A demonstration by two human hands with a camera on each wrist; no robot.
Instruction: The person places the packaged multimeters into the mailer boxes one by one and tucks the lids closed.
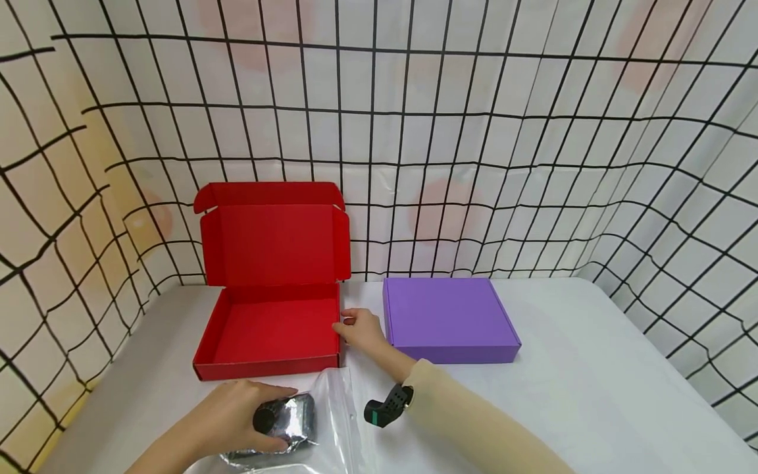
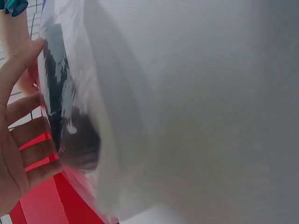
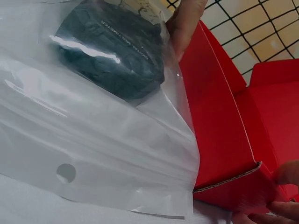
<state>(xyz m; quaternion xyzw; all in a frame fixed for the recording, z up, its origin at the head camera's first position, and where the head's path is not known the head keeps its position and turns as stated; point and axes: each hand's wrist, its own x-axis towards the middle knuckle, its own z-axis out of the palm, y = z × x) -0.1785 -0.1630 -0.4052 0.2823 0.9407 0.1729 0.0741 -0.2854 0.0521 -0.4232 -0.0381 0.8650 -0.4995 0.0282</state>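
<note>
My left hand (image 1: 227, 416) spans a clear plastic bag (image 1: 339, 421) in front of the red box, thumb and fingers on either side of the dark bundle inside. That bundle is a multimeter pouch (image 3: 114, 53), black and shiny, with "digital multimeter" lettering in the right wrist view. The lid of the red cardboard box (image 1: 278, 329) stands upright at the back, and its inside is bare. At the box's right wall my right hand (image 1: 366, 334) pinches the edge, thumb over the top. A punched hole shows in the bag's loose end in the right wrist view.
A closed purple box (image 1: 447, 316) lies right of the red one, just beyond my right hand. Behind the white table (image 1: 592, 382) and at its sides rises a black wire grid (image 1: 408, 164) backed by pale cloth. A black watch-like band (image 1: 387, 406) circles my right wrist.
</note>
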